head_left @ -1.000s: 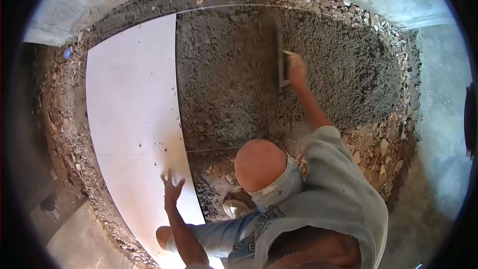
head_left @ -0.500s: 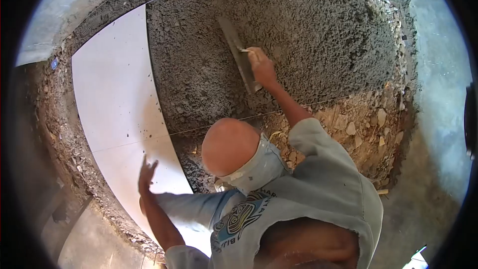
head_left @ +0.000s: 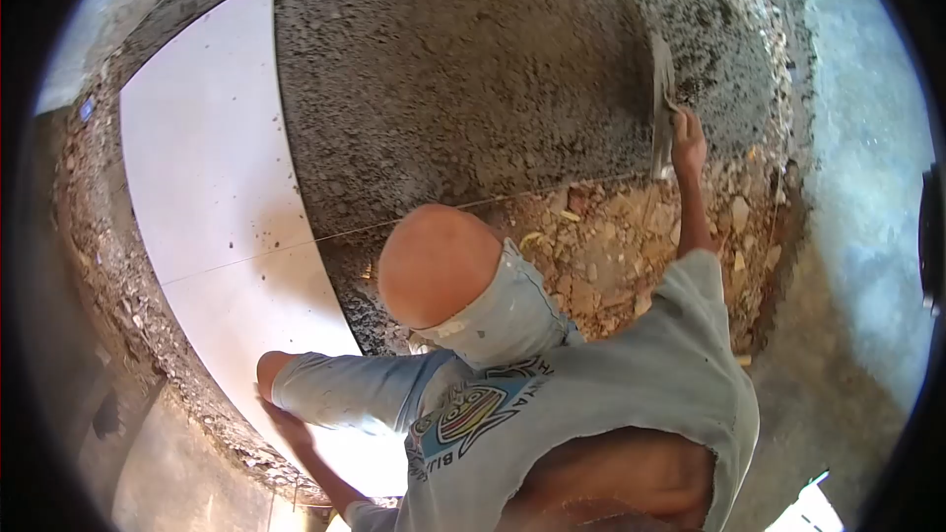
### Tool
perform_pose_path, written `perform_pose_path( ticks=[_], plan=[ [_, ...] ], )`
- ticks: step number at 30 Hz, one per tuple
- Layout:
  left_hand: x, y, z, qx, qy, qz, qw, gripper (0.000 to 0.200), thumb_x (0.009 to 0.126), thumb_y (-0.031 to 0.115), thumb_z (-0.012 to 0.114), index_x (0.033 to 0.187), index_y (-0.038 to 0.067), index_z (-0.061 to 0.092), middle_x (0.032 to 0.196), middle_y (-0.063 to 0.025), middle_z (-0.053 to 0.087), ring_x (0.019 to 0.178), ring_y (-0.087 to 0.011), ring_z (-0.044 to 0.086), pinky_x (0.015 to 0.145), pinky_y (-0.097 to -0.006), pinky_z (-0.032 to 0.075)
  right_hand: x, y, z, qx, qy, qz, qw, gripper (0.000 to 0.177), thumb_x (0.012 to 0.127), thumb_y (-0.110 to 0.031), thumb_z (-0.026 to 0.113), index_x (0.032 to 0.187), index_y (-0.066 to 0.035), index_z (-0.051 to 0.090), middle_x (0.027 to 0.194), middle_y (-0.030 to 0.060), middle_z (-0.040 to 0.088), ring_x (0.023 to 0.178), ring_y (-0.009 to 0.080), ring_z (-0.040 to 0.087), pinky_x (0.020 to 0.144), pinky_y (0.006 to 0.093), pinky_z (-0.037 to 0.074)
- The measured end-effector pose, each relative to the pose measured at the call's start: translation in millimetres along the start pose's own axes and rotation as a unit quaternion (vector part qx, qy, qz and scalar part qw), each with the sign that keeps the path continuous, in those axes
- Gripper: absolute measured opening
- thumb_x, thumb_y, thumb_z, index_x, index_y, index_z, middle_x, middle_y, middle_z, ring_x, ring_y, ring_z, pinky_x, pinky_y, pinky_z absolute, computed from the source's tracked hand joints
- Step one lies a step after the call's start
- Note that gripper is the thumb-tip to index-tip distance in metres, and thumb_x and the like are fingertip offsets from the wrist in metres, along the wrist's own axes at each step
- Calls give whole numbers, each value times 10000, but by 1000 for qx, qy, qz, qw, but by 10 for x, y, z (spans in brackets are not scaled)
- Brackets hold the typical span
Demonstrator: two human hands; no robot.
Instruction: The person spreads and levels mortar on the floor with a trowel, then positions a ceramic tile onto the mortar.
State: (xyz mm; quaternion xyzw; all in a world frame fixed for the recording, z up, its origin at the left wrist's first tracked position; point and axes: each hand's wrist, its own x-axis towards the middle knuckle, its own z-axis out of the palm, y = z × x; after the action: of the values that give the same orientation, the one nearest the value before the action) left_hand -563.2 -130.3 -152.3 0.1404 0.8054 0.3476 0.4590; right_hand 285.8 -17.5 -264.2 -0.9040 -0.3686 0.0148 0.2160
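Note:
My right hand (head_left: 688, 146) is closed on the handle of a long, narrow metal trowel (head_left: 661, 74). Its blade lies against the rough grey mortar bed (head_left: 463, 89), near the bed's right end. My left hand (head_left: 286, 424) is low beside my left knee (head_left: 271, 371), apparently against the leg; its fingers are mostly hidden there. Beneath that leg is a large white tile (head_left: 212, 148) with dark crumbs of mortar scattered on it. The tile's right edge meets the mortar.
A thin string line (head_left: 379, 230) crosses the tile and runs along the near side of the mortar. Broken rubble and soil (head_left: 601, 246) lie in front of my right knee (head_left: 439, 266). Smooth concrete floor (head_left: 867, 158) borders the right side.
My right hand has swept the trowel rightward across the mortar, and the blade now stands more upright in view. My left hand has dropped from above the tile to beside my knee.

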Motion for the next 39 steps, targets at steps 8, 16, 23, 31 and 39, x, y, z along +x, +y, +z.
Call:
perform_pose_path(
  ticks=[8,16,23,31,39],
  plan=[
    [-1027,-441,403,4,92,30,995,843,928,663,419,1560,162,174,1599,-168,159,1437,-372,234,1135,-529,230,203,-90,691,-218,-14,52,974,500,952,-271,553,1421,-194,399,1228,182,579,1007,414,625,827,509,515],
    [-706,247,391,73,131,177,973,723,987,532,422,1548,129,208,1530,-169,346,1385,-342,349,1111,-504,304,-946,-1589,1213,-47,-140,-218,965,404,894,-195,623,1290,-228,551,1154,87,623,853,327,654,683,448,518],
    [-875,551,143,310,24,232,922,733,975,542,457,1496,45,316,1462,-196,436,1350,-354,413,1082,-477,383,-1696,-3221,1778,15,-130,-517,846,429,799,-168,698,1206,-270,609,940,46,568,784,262,637,575,415,529],
    [-1186,-28,115,250,126,262,924,628,962,488,466,1402,40,471,1455,-200,439,1356,-373,404,1115,-492,323,-1612,-3083,1837,-13,-148,-698,700,394,840,-129,631,1207,-271,637,931,35,551,813,242,634,609,407,539],
    [-1015,-109,-38,145,72,272,949,533,985,418,448,1339,30,539,1375,-200,527,1302,-364,462,1105,-467,327,-1645,-2968,1373,-91,-355,-678,637,474,891,-212,580,1354,-291,517,1082,123,551,967,334,621,750,516,509]
  ],
)
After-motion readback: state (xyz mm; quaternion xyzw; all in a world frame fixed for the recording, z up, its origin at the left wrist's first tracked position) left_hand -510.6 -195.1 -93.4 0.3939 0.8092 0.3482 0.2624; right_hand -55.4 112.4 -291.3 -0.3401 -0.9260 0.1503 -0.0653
